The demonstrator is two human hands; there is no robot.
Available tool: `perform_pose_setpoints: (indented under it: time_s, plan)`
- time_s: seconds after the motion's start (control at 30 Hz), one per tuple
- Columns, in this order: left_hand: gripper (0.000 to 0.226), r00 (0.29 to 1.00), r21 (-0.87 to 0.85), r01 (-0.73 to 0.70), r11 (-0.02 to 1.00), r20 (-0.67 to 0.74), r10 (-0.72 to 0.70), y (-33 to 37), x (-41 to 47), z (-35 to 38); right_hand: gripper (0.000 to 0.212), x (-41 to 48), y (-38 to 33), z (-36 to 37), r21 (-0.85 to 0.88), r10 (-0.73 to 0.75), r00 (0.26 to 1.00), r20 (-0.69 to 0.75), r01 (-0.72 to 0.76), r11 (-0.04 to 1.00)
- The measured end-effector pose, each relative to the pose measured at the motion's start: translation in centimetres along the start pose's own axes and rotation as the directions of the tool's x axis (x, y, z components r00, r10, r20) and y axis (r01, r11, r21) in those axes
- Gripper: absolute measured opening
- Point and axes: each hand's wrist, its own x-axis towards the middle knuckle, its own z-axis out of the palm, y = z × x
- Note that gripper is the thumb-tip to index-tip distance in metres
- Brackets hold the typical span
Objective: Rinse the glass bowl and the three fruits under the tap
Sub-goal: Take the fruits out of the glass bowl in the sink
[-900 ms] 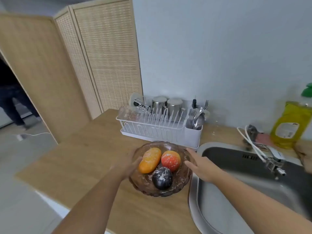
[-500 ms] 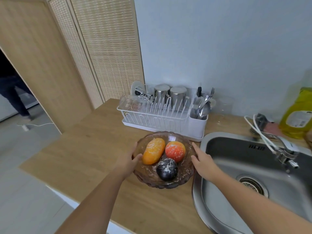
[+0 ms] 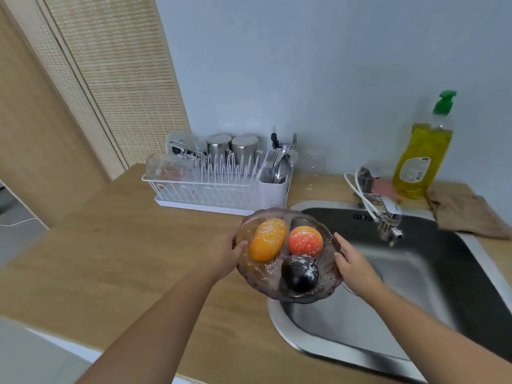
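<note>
**While no water shows at the tap, nothing is rinsed yet**

As both hands are on the bowl (image 3: 266,275), I judge this to be the carry to the water, the opening step of the job. My feed shows the left hand (image 3: 225,252) gripping the left rim, thumb on top and fingers curled beneath. The right hand (image 3: 352,261) grips the right rim the same way, though its fingers are mostly hidden under the glass. The bowl hangs off the counter (image 3: 110,259), over the left edge of the sink (image 3: 415,273), and tips a little toward me.

Inside lie the orange fruit (image 3: 267,239) on the left, the red fruit (image 3: 305,241) beside it and the dark fruit (image 3: 299,273) nearest me. All three carry white flecks, and so does the glass, so I count them as unwashed.

At the far edge of the sink stands the tap (image 3: 388,214), well apart from the bowl and to its right. I see no stream from it. What is left, as I read it, is nearly everything: bring the bowl under the spout, free a hand to start the water, then wash the glass and each piece.

A rack (image 3: 216,187) sits at the counter's back edge, with a soap bottle (image 3: 421,159) and a cloth (image 3: 465,214) past the tap
</note>
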Motion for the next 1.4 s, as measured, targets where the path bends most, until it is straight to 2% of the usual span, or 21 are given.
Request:
perform_pose_setpoints:
  time_s: [0.17,0.3,0.5,0.6,0.7,0.9,1.3,1.4]
  plan:
    - [0.057,0.995,-0.018,-0.021,1.000,0.094,0.023,3.5,0.3,6.5,0.051,-1.9,4.1,-5.0,-0.072,0.055,0.995,-0.085,-0.061,0.996]
    - [0.061,0.993,0.179,-0.065,0.982,0.108,0.046,6.0,0.3,10.9,0.052,-3.3,6.9,-8.4,-0.172,0.081,0.990,-0.113,-0.100,0.980]
    - [0.069,0.972,0.240,-0.019,0.971,0.233,-0.039,7.7,0.8,16.0,0.056,-3.3,9.7,-11.1,-0.267,0.137,0.987,-0.087,-0.156,0.951]
    - [0.073,0.955,0.212,0.041,0.976,0.278,-0.100,6.7,1.6,17.6,0.060,-2.5,11.1,-10.8,-0.294,0.198,0.977,-0.082,-0.213,0.932]
    - [0.074,0.935,0.234,0.087,0.968,0.318,-0.161,5.8,2.7,18.3,0.062,-1.7,12.1,-9.4,-0.304,0.266,0.962,-0.066,-0.273,0.913]
    - [0.086,0.884,0.361,0.176,0.916,0.351,-0.309,4.4,3.8,18.8,0.070,-0.4,13.0,-7.4,-0.255,0.300,0.952,0.057,-0.276,0.927]
    - [0.079,0.885,0.475,0.145,0.868,0.330,-0.328,4.1,4.2,19.2,0.072,0.1,13.7,-6.9,-0.248,0.335,0.939,0.079,-0.307,0.919]
    - [0.073,0.909,0.583,0.072,0.809,0.296,-0.294,4.5,4.2,18.8,0.073,0.1,13.7,-7.2,-0.307,0.335,0.937,0.097,-0.292,0.906]
